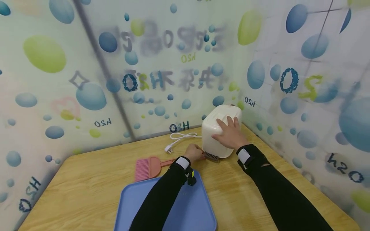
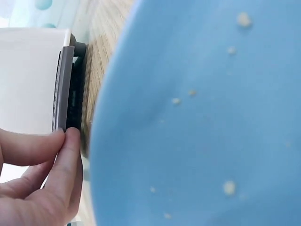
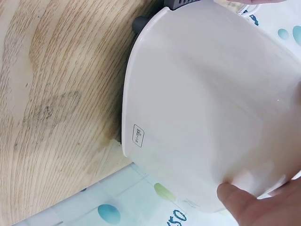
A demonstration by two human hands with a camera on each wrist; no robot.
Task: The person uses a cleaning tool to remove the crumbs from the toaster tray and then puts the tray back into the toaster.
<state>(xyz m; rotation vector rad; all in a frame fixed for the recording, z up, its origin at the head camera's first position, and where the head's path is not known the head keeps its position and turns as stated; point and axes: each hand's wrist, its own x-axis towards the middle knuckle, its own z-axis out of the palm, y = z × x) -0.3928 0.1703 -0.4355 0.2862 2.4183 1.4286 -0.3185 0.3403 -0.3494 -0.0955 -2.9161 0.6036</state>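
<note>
A white toaster-like appliance point(image 1: 213, 142) stands at the table's far right corner. My right hand point(image 1: 231, 135) rests spread on its upper side, the thumb point(image 3: 237, 200) pressing the white shell in the right wrist view. Low on the appliance's near edge is a dark grey slotted strip point(image 1: 211, 157). My left hand point(image 1: 194, 152) pinches the end of this strip point(image 2: 64, 89) between thumb and fingertips, as the left wrist view shows. Part of the appliance's dark underside and a small foot point(image 2: 80, 49) show beside it. The strip's inner side is hidden.
A blue tray point(image 1: 203, 200) lies at the front under my left forearm, with pale crumbs point(image 2: 229, 188) on it. Left of my hand is a pink brush point(image 1: 143, 169). A white cord with a plug point(image 1: 169, 149) lies behind. Printed curtains point(image 1: 162, 110) border the table.
</note>
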